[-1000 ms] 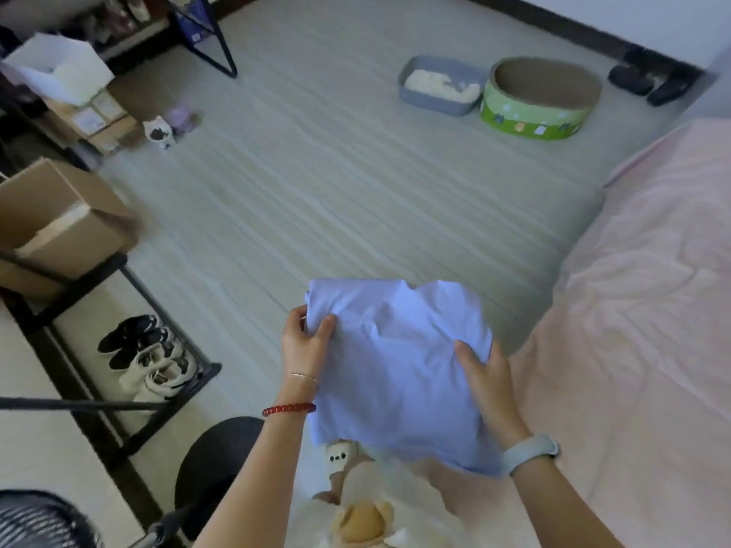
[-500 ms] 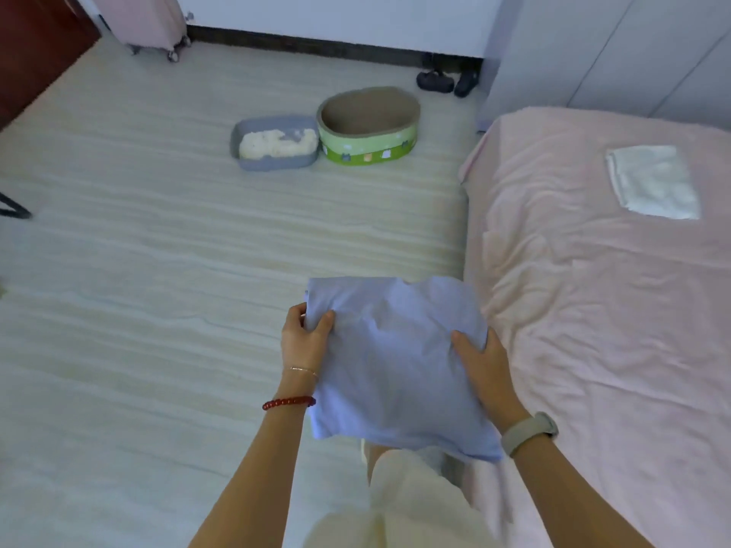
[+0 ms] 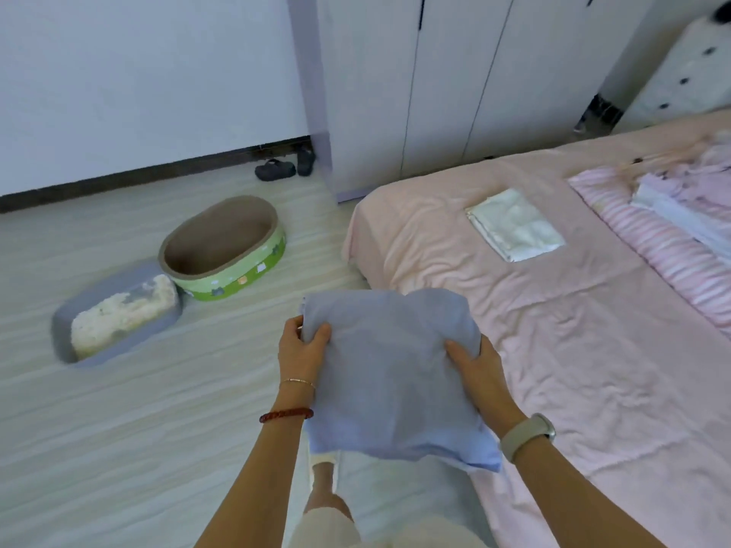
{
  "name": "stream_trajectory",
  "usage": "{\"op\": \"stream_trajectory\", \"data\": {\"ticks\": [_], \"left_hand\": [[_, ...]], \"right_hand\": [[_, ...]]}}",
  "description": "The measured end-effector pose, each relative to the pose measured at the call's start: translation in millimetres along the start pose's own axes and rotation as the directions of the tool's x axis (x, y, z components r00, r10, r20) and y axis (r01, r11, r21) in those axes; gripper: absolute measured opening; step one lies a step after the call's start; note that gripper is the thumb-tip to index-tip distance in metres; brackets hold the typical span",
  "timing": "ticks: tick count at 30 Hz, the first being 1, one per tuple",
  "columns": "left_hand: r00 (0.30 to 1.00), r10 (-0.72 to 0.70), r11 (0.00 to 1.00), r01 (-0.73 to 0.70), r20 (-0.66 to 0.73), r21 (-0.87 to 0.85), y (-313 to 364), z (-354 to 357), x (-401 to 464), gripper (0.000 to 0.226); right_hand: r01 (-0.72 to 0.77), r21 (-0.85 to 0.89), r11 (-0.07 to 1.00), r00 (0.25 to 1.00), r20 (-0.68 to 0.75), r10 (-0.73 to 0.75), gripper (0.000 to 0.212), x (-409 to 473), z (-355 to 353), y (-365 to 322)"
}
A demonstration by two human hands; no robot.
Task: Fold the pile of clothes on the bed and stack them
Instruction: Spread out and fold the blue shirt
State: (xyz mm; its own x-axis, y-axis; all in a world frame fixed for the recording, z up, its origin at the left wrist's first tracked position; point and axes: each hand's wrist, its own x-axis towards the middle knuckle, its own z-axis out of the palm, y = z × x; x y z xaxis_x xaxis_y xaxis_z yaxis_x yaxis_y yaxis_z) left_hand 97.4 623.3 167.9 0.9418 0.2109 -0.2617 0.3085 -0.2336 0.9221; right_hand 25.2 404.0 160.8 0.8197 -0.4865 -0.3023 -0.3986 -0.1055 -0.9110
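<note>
Now bed (image 3: 553, 350) nearer — hands (image 3: 472, 359) still gripping shirt (image 3: 391, 373).

Item count, head view:
- Folded light-blue cloth garment (image 3: 389, 373): 1 pc.
- Folded white cloth square (image 3: 514, 230): 1 pc, on pink bed (image 3: 573, 350).
- Unfolded clothes heap, pink/white (image 3: 688, 191): 1; qty of pcs inside cannot be told.
- Hands: 2 (left hand (image 3: 302, 352), right hand (image 3: 476, 369)).
- Oval green cardboard tub (image 3: 225, 247): 1.
- Grey plastic tray w/ pale fill (image 3: 114, 314): 1.
- Dark slippers (image 3: 285, 164): 2.
</note>
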Motion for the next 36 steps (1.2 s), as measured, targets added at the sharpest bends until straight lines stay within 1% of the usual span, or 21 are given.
{"op": "stream_trajectory", "data": {"ticks": [3,6,9,12,15,17,20,23,25,28,31,32,34,35,36], "left_hand": [[0.987,0.038,0.999,-0.041,0.157,0.017,30,30,70,0.017],[0.947,0.079,0.994,-0.096,0.311,0.042,63,66,132,0.018],[0.881,0.114,0.981,-0.173,0.459,0.088,95,117,184,0.019],[0.791,0.127,0.961,-0.248,0.598,0.123,119,179,223,0.023],[0.714,0.115,0.937,-0.310,0.691,0.163,137,250,258,0.026],[0.675,0.112,0.930,-0.329,0.729,0.161,148,302,280,0.026],[0.638,0.098,0.927,-0.337,0.764,0.162,167,386,309,0.021],[0.594,0.083,0.930,-0.335,0.800,0.152,181,465,332,0.020],[0.555,0.093,0.926,-0.353,0.827,0.132,188,514,348,0.020],[0.514,0.117,0.923,-0.372,0.850,0.098,192,581,371,0.017],[0.471,0.131,0.912,-0.402,0.873,0.080,177,638,394,0.017],[0.462,0.109,0.908,-0.407,0.880,0.102,166,654,401,0.017],[0.461,0.011,0.884,-0.419,0.887,0.207,138,681,415,0.019],[0.475,-0.044,0.856,-0.436,0.879,0.279,124,690,420,0.022],[0.496,-0.078,0.819,-0.462,0.865,0.339,111,697,425,0.027]], "right_hand": [[-0.047,0.073,0.996,0.987,-0.149,0.057,0.041,40,12,-12],[-0.106,0.183,0.977,0.948,-0.278,0.155,0.038,75,22,-25],[-0.147,0.290,0.946,0.889,-0.379,0.255,0.033,112,22,-35],[-0.168,0.364,0.916,0.813,-0.475,0.337,0.035,150,13,-35],[-0.166,0.403,0.900,0.744,-0.548,0.382,0.026,201,-3,-29],[-0.155,0.417,0.896,0.721,-0.572,0.391,0.025,242,-18,-26],[-0.134,0.470,0.872,0.695,-0.583,0.421,0.028,309,-50,-21],[-0.123,0.481,0.868,0.650,-0.622,0.437,0.016,374,-83,-11],[-0.105,0.486,0.868,0.625,-0.646,0.438,0.014,413,-102,-5],[-0.067,0.498,0.865,0.586,-0.682,0.438,0.015,464,-127,8],[-0.039,0.521,0.853,0.547,-0.703,0.454,0.033,505,-141,33],[-0.046,0.534,0.844,0.543,-0.696,0.469,0.033,518,-143,46],[-0.103,0.564,0.820,0.543,-0.658,0.521,0.028,536,-142,72],[-0.155,0.574,0.804,0.533,-0.637,0.557,0.030,542,-140,85],[-0.209,0.592,0.779,0.513,-0.612,0.602,0.036,547,-137,96]]}}
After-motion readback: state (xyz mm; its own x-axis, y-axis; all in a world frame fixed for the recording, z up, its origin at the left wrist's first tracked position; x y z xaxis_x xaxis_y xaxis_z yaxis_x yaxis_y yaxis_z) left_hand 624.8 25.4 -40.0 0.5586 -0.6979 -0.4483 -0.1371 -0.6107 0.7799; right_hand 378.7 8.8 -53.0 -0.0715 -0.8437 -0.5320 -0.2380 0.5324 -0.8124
